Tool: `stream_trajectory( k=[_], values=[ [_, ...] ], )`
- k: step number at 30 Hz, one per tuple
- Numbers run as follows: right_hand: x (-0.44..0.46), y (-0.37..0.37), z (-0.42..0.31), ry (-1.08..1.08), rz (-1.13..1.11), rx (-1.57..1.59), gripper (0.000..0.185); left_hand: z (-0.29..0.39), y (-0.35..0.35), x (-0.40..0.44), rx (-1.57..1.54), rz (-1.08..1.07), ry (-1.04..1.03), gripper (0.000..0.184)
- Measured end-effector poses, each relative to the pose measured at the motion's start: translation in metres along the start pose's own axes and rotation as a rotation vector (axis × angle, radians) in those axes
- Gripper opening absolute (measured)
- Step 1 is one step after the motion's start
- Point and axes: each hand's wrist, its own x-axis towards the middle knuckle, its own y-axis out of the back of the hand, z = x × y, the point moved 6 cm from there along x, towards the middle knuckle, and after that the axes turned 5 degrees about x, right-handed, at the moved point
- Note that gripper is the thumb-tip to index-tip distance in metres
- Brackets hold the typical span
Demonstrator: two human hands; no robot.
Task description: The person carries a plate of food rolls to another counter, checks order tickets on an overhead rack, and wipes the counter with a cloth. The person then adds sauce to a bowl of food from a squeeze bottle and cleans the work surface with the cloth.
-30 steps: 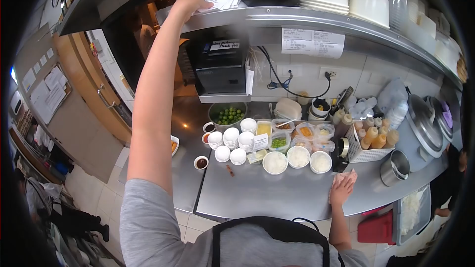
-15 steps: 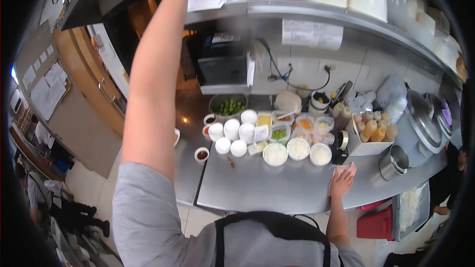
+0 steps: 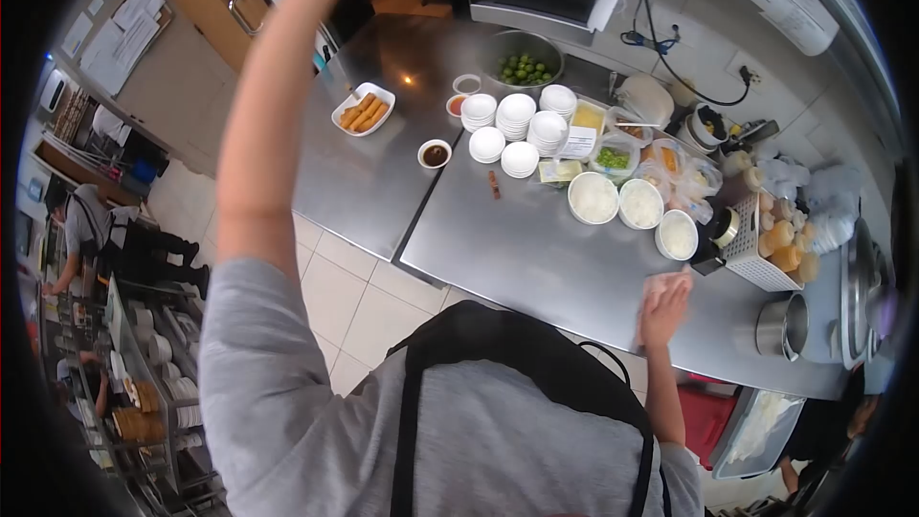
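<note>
My hands at a steel worktop (image 3: 522,244). My right hand (image 3: 664,309) lies on a pink cloth (image 3: 655,282) at the near edge of the worktop, right of centre; the fingers are extended over the cloth, not curled around it. My left arm (image 3: 257,163) is raised at the left, and its hand lies beyond the upper limit of view, so I cannot tell whether it is open or closed.

Just beyond the cloth are three round bowls of white rice (image 3: 593,197), set in a row, with a black holder (image 3: 706,258) beside the rightmost. To the right stand a white perforated basket (image 3: 750,251) of squeeze bottles and, nearer, a metal pot (image 3: 772,327). Farther left are stacks of small white dishes (image 3: 517,115), with a metal bowl of green limes (image 3: 523,68) behind them. Left of the stacks, a cup of dark sauce (image 3: 434,154) rests near the seam of the worktop, and a white dish of golden rolls (image 3: 364,113) lies farther left. Below the right end of the worktop are a red bin (image 3: 702,418) and a translucent tub (image 3: 761,433).
</note>
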Motion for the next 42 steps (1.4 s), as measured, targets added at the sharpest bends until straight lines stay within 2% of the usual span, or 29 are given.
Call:
stream_trajectory(
  k=[1,2,3,4,6,8,9,11,13,16,18,20,22,23,24,25,26,27,29,30,31,33,34,35,36,39,42],
  values=[
    [0.001,0.019,-0.040,0.102,-0.017,0.138,0.062,-0.034,-0.027,-0.036,-0.087,-0.082,0.128,0.031],
    [0.004,0.039,-0.082,0.194,-0.038,0.275,0.062,-0.034,-0.047,-0.074,-0.225,-0.061,0.036,0.026],
    [0.007,0.045,-0.114,0.271,-0.115,0.355,0.064,-0.062,-0.081,-0.113,-0.306,-0.148,0.176,0.022],
    [0.013,0.047,-0.145,0.344,-0.191,0.435,0.066,-0.084,-0.115,-0.151,-0.208,-0.210,0.246,0.023],
    [0.027,0.044,-0.205,0.410,-0.295,0.491,0.063,-0.112,-0.177,-0.229,-0.253,-0.254,0.330,0.014],
    [0.032,0.018,-0.255,0.513,-0.361,0.549,0.058,-0.126,-0.238,-0.291,-0.158,-0.382,0.518,0.018],
    [0.033,0.007,-0.280,0.534,-0.354,0.606,0.057,-0.129,-0.262,-0.312,-0.138,-0.440,0.593,0.022],
    [0.033,-0.014,-0.311,0.545,-0.348,0.655,0.056,-0.122,-0.289,-0.322,-0.067,-0.458,0.589,0.027],
    [0.025,-0.022,-0.329,0.747,-0.339,0.558,0.059,-0.116,-0.306,-0.328,0.006,-0.472,0.580,0.032],
    [0.029,0.003,-0.306,0.709,-0.356,0.598,0.059,-0.115,-0.327,-0.324,0.108,-0.490,0.587,0.040],
    [0.032,0.027,-0.260,0.445,-0.371,0.722,0.054,-0.127,-0.338,-0.330,0.169,-0.563,0.670,0.037],
    [0.013,0.033,-0.179,0.381,-0.260,0.464,0.050,-0.137,-0.344,-0.336,0.123,-0.591,0.661,0.033],
    [0.012,0.063,-0.097,0.049,-0.144,0.465,0.049,-0.144,-0.341,-0.342,0.082,-0.620,0.659,0.030],
    [0.011,0.081,-0.062,-0.026,0.035,0.325,0.050,-0.146,-0.335,-0.344,0.039,-0.597,0.662,0.028],
    [0.000,0.094,-0.025,-0.279,-0.037,0.583,0.049,-0.148,-0.329,-0.348,-0.003,-0.573,0.662,0.026],
    [-0.019,0.092,0.026,-0.300,0.116,0.270,0.047,-0.152,-0.324,-0.353,-0.022,-0.600,0.645,0.028],
    [-0.048,0.076,0.085,-0.380,0.181,0.112,0.046,-0.154,-0.318,-0.357,-0.042,-0.623,0.620,0.029],
    [-0.064,0.063,0.110,-0.395,0.213,0.110,0.046,-0.157,-0.308,-0.363,-0.081,-0.645,0.661,0.031],
    [-0.081,0.043,0.146,-0.681,0.180,-0.379,0.045,-0.168,-0.292,-0.380,-0.223,-0.647,0.715,0.031],
    [-0.072,0.038,0.137,-0.454,0.341,-0.268,0.054,-0.176,-0.287,-0.392,-0.326,-0.635,0.734,0.031],
    [-0.057,0.032,0.108,-0.322,0.234,-0.228,0.055,-0.179,-0.279,-0.404,-0.574,-0.624,0.878,0.025],
    [-0.016,0.048,-0.013,-0.105,0.095,-0.072,0.057,-0.189,-0.262,-0.421,-0.648,-0.550,0.957,0.020],
    [0.004,0.065,-0.073,-0.028,0.103,0.229,0.056,-0.187,-0.253,-0.424,-0.704,-0.529,0.999,0.019],
    [0.009,0.047,-0.114,0.032,0.030,0.251,0.055,-0.181,-0.242,-0.423,-0.761,-0.509,1.045,0.019],
    [0.023,0.050,-0.158,0.096,-0.004,0.375,0.054,-0.179,-0.236,-0.422,-0.764,-0.519,1.023,0.019],
    [0.047,0.016,-0.257,0.389,-0.125,0.439,0.056,-0.170,-0.231,-0.411,-0.828,-0.535,1.035,0.018],
    [0.074,-0.042,-0.329,0.457,-0.215,0.554,0.049,-0.146,-0.223,-0.385,-0.873,-0.576,0.922,0.015]
  ],
)
